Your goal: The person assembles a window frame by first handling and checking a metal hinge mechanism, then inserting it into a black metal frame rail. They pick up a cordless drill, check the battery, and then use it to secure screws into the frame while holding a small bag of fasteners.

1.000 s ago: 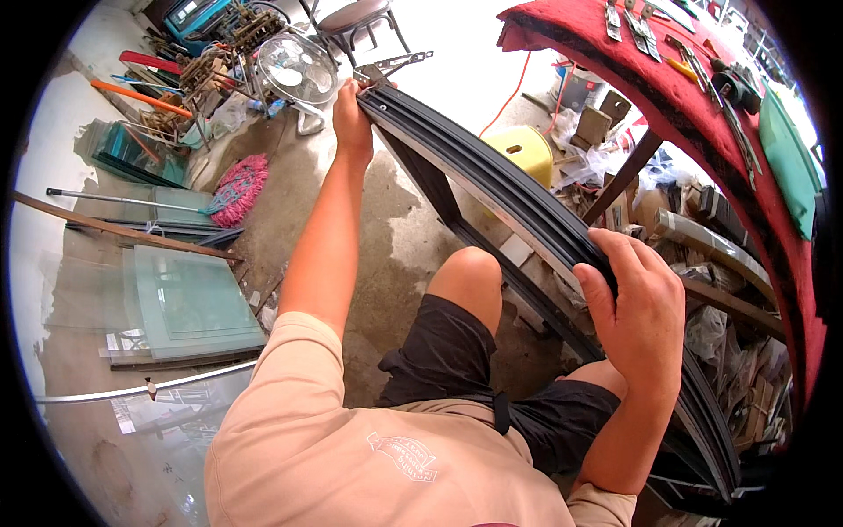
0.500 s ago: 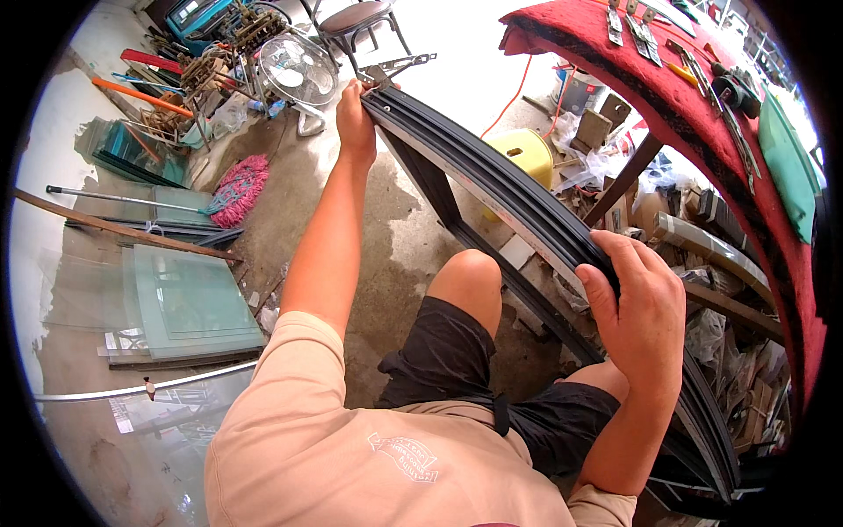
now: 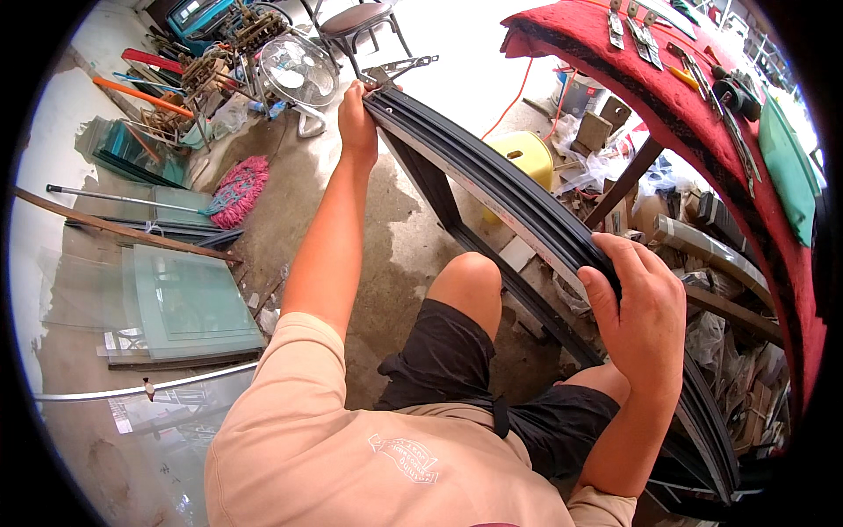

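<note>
The black frame stands left of the red-covered surface; the left hand has fingers round its far end, the right hand straddles its rail. If that looser grip slipped, it could tip onto the knee.

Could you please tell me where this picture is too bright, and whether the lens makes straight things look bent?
Head view: glare whitens the pale concrete floor beyond the yellow plastic stool; head view: the long dark metal frame looks bowed, likely from the fisheye lens.
</note>
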Demonstrator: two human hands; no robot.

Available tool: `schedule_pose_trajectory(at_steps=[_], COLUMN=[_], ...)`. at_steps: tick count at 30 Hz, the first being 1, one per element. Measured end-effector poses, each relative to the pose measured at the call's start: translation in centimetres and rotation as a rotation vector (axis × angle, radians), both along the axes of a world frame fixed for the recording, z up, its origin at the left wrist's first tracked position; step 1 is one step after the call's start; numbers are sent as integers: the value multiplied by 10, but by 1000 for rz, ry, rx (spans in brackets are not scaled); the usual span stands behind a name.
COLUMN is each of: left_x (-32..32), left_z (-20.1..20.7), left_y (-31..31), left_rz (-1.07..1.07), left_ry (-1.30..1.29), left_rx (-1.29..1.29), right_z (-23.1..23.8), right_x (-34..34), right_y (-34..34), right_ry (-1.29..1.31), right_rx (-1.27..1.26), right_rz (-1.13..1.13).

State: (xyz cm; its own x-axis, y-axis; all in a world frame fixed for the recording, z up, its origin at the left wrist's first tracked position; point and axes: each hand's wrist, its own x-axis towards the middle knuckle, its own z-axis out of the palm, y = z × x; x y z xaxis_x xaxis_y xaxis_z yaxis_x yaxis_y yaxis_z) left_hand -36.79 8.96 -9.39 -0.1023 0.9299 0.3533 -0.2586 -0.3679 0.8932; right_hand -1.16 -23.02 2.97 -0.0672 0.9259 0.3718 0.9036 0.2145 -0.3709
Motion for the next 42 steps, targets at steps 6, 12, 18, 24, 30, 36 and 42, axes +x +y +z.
schedule_pose_trajectory(at_steps=[6,12,18,24,30,36,42], left_x=[-21,-20,-18,-19,6,-3,13], left_z=[-19,-21,-23,-16,-18,-17,-4], left_y=[27,51,62,47,48,42,24], left_rz=[31,144,1,0,57,-13,32], left_ry=[83,102,97,27,133,46,-15], left_rx=[24,40,-68,-71,-69,-20,-18], right_z=[-1,6,7,1,-3,-11,-10], right_x=[6,45,137,152,146,143,146], right_y=[5,-27,-108,-125,-131,-130,-130], right_ry=[-13,-27,-147,135,161,193,174], right_rx=[41,34,7,-80,-39,2,10], right_rz=[82,-69,-273,-397,-483,-507,-516])
